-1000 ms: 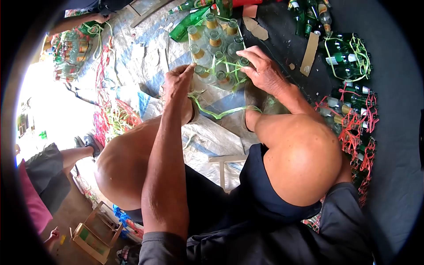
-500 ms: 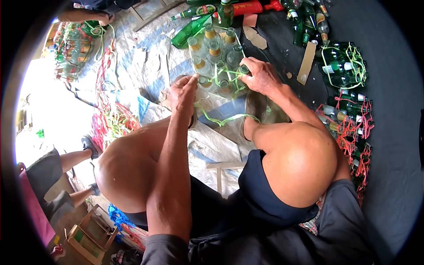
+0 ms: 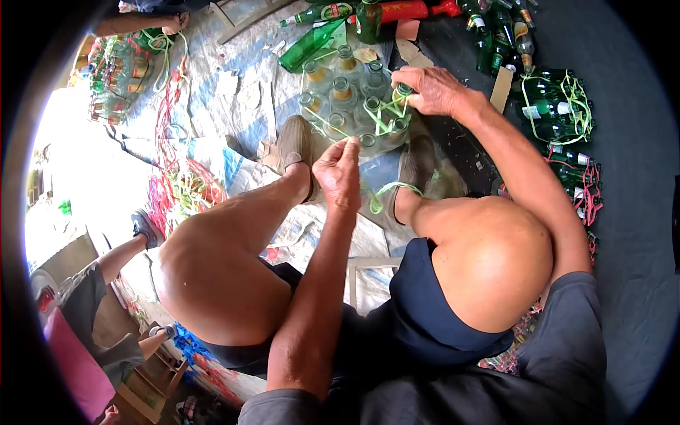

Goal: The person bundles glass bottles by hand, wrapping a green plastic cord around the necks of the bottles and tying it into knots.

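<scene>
A cluster of several clear glass bottles point(image 3: 342, 94) stands upright between my feet, with green plastic string point(image 3: 388, 113) running around and across the necks. My left hand point(image 3: 338, 172) is closed in a pinch at the near side of the cluster, where a strand of the string meets my fingertips. At the far right of the bundle, my right hand point(image 3: 435, 91) has its fingers around the neck of a green bottle point(image 3: 404, 91). A loose tail of string hangs near my right ankle.
A green bottle point(image 3: 312, 46) lies beyond the cluster, near a red bottle point(image 3: 404, 10). Tied green bottles point(image 3: 556, 110) lie on the right. Pink and green string point(image 3: 185, 188) is heaped at left. Another person's hand point(image 3: 173, 23) is beside bundled bottles point(image 3: 119, 78).
The bottle cluster has turned and shifted slightly right. My left hand has moved right along its near side, and my right hand has moved a little up and right.
</scene>
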### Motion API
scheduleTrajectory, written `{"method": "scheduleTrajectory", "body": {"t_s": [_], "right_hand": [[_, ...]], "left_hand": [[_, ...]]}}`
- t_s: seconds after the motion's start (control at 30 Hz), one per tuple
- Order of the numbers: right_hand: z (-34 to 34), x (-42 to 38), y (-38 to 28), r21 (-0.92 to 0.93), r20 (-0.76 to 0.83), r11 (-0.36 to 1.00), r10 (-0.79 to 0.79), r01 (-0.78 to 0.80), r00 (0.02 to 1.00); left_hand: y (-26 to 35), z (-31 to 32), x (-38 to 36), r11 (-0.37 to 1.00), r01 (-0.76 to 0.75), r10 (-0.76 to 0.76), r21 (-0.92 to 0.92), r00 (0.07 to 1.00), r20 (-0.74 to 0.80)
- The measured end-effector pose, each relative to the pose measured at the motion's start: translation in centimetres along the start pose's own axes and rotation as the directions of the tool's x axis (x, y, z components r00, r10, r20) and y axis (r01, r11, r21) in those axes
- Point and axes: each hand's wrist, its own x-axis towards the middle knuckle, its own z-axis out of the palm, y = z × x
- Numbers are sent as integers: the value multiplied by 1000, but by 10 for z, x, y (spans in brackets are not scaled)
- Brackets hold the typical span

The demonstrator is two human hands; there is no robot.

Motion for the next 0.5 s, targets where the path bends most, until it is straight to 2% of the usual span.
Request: {"method": "scheduleTrajectory", "body": {"t_s": [0.03,0.2,0.3,0.4,0.5], "right_hand": [[-4,5,1,-1,45,1000,4,-4,999],[-5,12,-3,-60,79,997,56,-52,995],[0,8,-8,-93,1,994,63,-62,998],[0,1,-23,-212,-123,977,-4,-23,992],[-14,2,-50,-287,-286,951,-201,116,937]], "left_hand": [[-3,7,-6,999,-50,50,-10,998,-23],[-14,17,-16,989,-63,60,-131,998,-26],[-15,13,-16,988,-60,60,-142,998,-1],[-15,8,-17,988,-61,65,-139,997,31],[-16,3,-16,984,-93,105,-150,992,70]]}}
